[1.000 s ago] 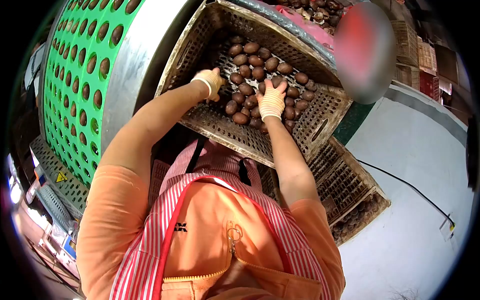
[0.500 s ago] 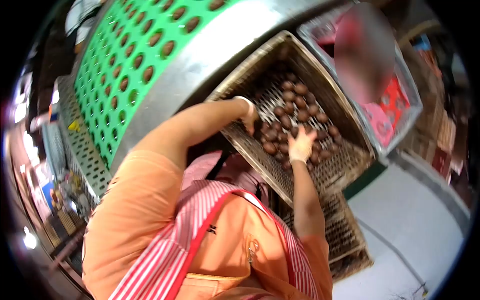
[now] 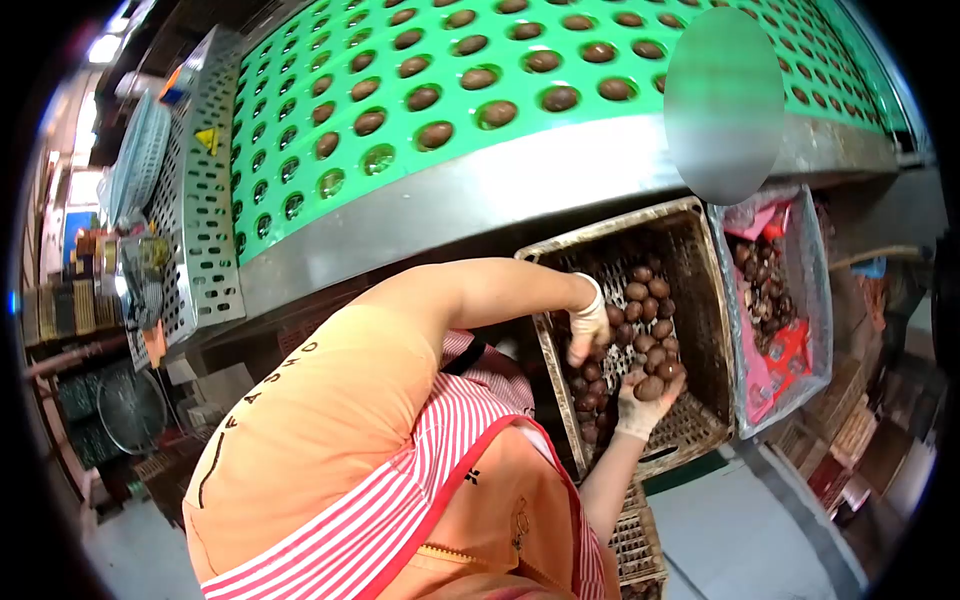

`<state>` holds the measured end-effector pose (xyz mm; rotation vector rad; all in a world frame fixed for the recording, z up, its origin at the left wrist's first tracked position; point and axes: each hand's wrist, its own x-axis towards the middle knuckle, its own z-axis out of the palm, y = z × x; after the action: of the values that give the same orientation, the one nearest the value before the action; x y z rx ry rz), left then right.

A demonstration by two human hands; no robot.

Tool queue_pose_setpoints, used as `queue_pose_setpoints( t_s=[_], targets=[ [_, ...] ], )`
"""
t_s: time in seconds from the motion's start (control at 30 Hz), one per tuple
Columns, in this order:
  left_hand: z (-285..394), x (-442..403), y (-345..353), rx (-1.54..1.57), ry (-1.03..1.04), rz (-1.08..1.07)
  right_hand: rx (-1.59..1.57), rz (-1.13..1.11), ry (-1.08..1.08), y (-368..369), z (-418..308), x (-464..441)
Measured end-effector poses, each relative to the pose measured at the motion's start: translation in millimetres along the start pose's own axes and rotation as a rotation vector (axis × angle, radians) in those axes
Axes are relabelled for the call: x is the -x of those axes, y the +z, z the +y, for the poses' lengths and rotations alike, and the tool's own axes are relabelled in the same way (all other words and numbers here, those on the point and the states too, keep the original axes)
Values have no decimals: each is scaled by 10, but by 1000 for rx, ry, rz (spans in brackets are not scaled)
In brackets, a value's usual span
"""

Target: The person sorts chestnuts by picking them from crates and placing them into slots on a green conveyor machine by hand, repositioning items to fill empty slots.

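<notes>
A worn brown plastic crate (image 3: 710, 330) stands in front of me, with many dark brown egg-shaped items (image 3: 637, 291) on its slatted floor. My right hand (image 3: 645, 405), in a thin pale glove, is low in the crate, palm up, its fingers curled round a couple of the brown items. My left hand (image 3: 588, 325), also gloved, reaches in over the crate's left side with fingers pointing down. It is beside the items at that side, and whether it grips one is hidden.
Beyond the crate a metal edge (image 3: 480, 190) borders a green perforated belt (image 3: 400, 120) with brown items in its holes. A grey lined bin (image 3: 822, 300) with red and pink plastic adjoins the crate's right. Another crate (image 3: 640, 545) lies below.
My view has swung left, so the crate now appears farther right and the belt spans the top. My right hand has turned palm up and taken hold of brown items.
</notes>
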<state>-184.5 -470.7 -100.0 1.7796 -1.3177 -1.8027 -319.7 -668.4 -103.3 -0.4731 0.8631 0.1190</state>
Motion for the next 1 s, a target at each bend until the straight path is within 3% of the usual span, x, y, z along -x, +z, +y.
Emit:
queue_pose_setpoints(
  t_s=[0.07, 0.1, 0.17, 0.3, 0.37, 0.43, 0.47, 0.53, 0.57, 0.63, 0.7, 0.77, 0.83, 0.87, 0.9, 0.97, 1.0],
  targets=[
    [95, 177, 152, 227, 153, 330, -11, -212, 20, 165, 28, 153],
    [228, 460, 206, 149, 233, 609, 13, -459, 54, 279, 61, 183],
    [345, 960, 360, 418, 368, 785, 199, -436, -63, 724, 321, 292],
    [276, 1912, 786, 269, 338, 1198, 742, -792, -262, 1722, 649, 389],
    [58, 2411, 1176, 251, 342, 1400, 975, -772, -274, 2240, 1024, 527],
    [-152, 3015, 1696, 399, 186, 1474, 1484, -1041, -734, 2745, 1512, 568],
    [-348, 3209, 2038, 324, 99, 1721, 1610, -1148, -795, 2966, 1803, 602],
    [-819, 3630, 2795, 345, -163, 1955, 1799, -1368, -888, 3360, 2366, 677],
    [-912, 3951, 3133, 332, -328, 1951, 1861, -1481, -917, 3548, 2653, 722],
    [-1058, 4360, 3674, 638, -449, 2100, 1817, -1743, -821, 3921, 3263, 805],
    [-1457, 4529, 4017, 968, -341, 2200, 1892, -1882, -679, 4226, 3890, 886],
    [-1749, 4614, 4128, 860, -558, 2114, 1987, -1993, -668, 4328, 4554, 635],
    [-1985, 4551, 4133, 655, -770, 2052, 2157, -1973, -478, 4360, 5009, 456],
    [-1892, 4623, 4062, 682, -921, 1918, 2251, -1917, -488, 4404, 5072, 469],
    [-1869, 4636, 4040, 664, -960, 1929, 2343, -1856, -499, 4448, 5113, 485],
    [-1743, 4730, 3909, 661, -1123, 1981, 2061, -1904, -495, 4573, 5107, 358],
    [-1699, 4841, 3809, 702, -1175, 1963, 2061, -1765, -689, 4712, 5097, 500]
  ],
)
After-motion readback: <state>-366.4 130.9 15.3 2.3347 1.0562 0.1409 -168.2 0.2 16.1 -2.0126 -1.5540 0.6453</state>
